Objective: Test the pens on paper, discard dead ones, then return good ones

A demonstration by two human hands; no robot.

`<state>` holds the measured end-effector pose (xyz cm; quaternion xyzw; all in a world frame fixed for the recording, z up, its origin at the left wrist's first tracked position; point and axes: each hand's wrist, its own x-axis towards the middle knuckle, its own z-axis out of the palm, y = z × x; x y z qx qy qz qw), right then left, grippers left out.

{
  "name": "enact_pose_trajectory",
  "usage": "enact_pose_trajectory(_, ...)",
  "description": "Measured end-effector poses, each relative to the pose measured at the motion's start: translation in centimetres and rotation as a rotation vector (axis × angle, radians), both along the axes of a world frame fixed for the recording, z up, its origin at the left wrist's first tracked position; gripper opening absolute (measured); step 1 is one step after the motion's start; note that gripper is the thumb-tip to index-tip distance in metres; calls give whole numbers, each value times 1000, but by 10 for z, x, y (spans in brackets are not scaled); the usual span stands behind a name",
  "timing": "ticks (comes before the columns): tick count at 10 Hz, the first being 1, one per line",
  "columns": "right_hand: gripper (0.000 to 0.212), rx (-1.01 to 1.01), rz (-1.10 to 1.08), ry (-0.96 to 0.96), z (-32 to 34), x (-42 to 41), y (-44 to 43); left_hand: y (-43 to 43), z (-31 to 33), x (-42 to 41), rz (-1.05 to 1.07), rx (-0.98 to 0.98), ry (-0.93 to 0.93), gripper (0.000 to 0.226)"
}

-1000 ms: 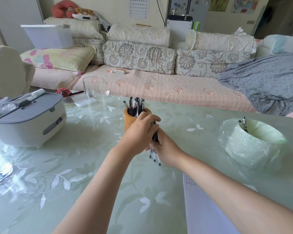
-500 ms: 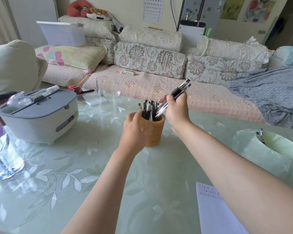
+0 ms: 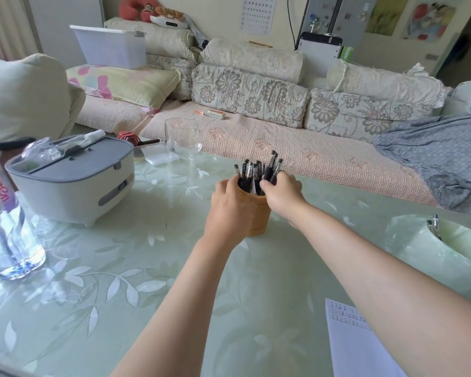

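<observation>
The returning step was judged in hand: a bundle of pens [image 3: 272, 167] was gripped by the right hand [image 3: 282, 194] and lowered into the pen cup [image 3: 260, 219], steadied by the closed left hand [image 3: 229, 210], with release called for next.

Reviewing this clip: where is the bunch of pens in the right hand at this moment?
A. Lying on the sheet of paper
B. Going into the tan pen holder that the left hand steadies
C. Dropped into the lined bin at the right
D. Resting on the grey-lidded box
B: the right hand grips the pens at the mouth of the pen holder, which the left hand steadies.
</observation>
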<state>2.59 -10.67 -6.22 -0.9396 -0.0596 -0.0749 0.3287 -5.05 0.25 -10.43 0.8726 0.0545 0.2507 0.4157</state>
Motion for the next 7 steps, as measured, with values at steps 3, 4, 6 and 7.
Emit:
enact_pose_trajectory(3, 64, 102, 109, -167, 0, -11, -13, -2, -3, 2, -11, -34, 25, 53)
enact_pose_trajectory(4, 63, 58, 169, -106, -6, -13, -13, -2, -2, 2, -11, -42, 26, 55)
enact_pose_trajectory(6, 70, 94, 198, -53, -8, -16, -16, 0, 1, -2, -34, -28, 23, 51)
enact_pose_trajectory(7, 80, 107, 206, -19, -6, -17, -25, 2, 4, -9, -17, -42, -8, 42)
